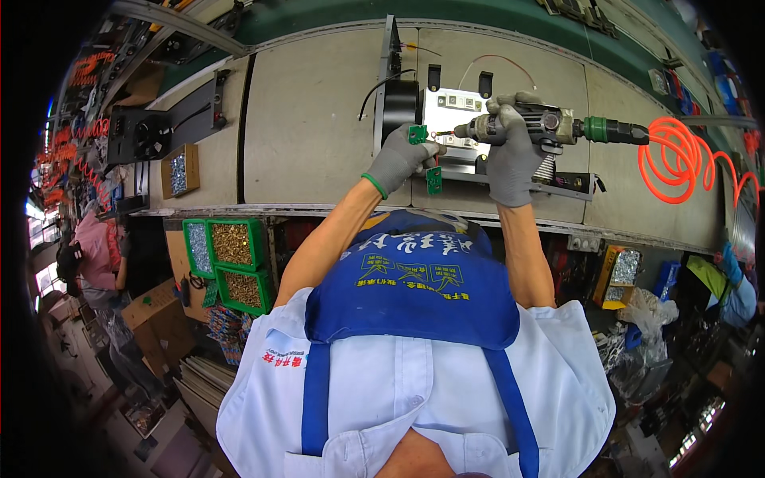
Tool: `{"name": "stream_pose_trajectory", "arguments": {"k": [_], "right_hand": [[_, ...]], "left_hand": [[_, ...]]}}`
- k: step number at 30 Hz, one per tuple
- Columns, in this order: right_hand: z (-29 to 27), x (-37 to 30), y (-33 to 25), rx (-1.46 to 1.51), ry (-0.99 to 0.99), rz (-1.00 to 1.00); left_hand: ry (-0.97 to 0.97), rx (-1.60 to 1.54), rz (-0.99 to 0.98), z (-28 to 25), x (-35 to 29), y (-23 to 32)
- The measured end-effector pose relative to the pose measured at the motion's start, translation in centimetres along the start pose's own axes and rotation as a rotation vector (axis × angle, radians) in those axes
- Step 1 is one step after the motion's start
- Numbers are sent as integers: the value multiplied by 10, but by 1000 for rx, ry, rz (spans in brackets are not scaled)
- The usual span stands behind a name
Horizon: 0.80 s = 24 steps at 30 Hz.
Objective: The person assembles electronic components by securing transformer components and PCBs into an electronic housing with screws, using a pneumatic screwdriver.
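My right hand (512, 155), in a grey glove, is wrapped round an air screwdriver (550, 123) that lies level, its tip pointing left. A coiled orange hose (673, 163) runs from its green and black connector. My gloved left hand (402, 159) pinches small green circuit boards close to that tip; one board (434, 180) hangs below the fingers and another (417, 134) shows above them. Both hands are over a bright silver metal plate (446, 102) carrying pale terminal blocks. A black round part (400, 105) on an upright metal panel (388, 56) borders the plate's left side.
A similar black assembly with a fan (151, 135) sits on the bench at left, beside a cardboard box of silver screws (182, 171). Green bins of brass-coloured fasteners (233, 243) are below the bench edge. Another person (96, 255) is at far left.
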State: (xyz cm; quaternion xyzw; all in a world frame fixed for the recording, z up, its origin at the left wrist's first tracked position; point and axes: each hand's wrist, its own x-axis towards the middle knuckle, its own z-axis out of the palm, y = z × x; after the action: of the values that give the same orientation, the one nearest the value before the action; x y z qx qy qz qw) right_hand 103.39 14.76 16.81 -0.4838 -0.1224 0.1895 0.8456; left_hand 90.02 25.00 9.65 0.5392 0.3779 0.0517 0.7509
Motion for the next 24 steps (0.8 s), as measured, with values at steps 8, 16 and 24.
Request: {"name": "stream_pose_trajectory", "arguments": {"k": [8, 16, 24], "right_hand": [[1, -3, 9, -27, -15, 61], [1, -1, 39, -114, -96, 37], [-9, 1, 67, -248, -184, 39]], "left_hand": [[-19, 28, 24, 3, -4, 8], [112, 636, 29, 4, 21, 7], [134, 958, 74, 9, 50, -11]]}}
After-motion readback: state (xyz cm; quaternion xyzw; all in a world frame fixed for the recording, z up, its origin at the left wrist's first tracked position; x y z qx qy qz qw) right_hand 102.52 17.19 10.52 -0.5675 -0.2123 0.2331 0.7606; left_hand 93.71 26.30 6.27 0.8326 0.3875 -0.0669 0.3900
